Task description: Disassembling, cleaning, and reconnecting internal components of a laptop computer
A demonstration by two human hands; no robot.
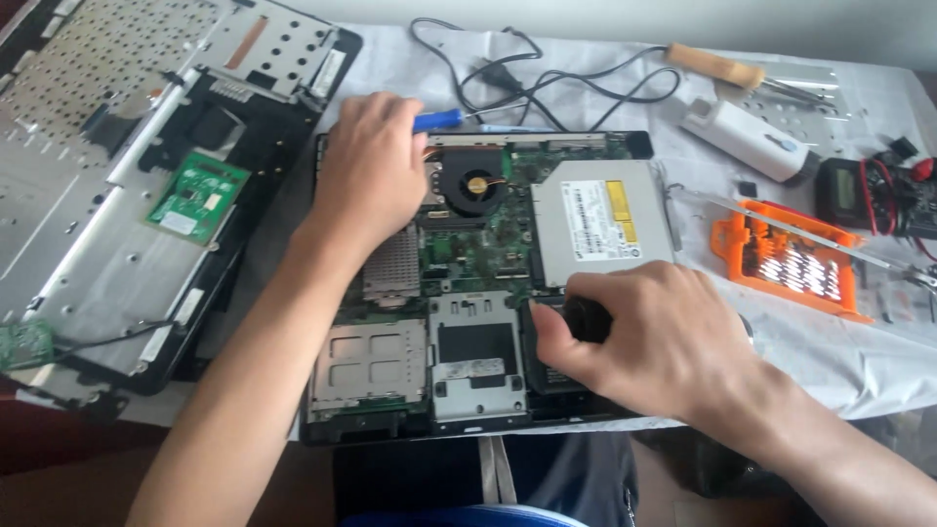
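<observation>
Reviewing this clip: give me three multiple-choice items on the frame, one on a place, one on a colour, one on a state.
1. Where does the left hand rest?
A. on the opened laptop base, beside the fan
B. on the orange bit holder
C. on the detached keyboard panel

2. What colour is the screwdriver handle behind the left hand?
A. red
B. blue
C. green

3. What is the right hand doing?
A. lying flat and empty
B. holding the black cable
C. gripping a dark object

Answers: 1 A, the palm covers the board's upper left. 2 B, the handle is plainly blue. 3 C, fingers curl round something black.
</observation>
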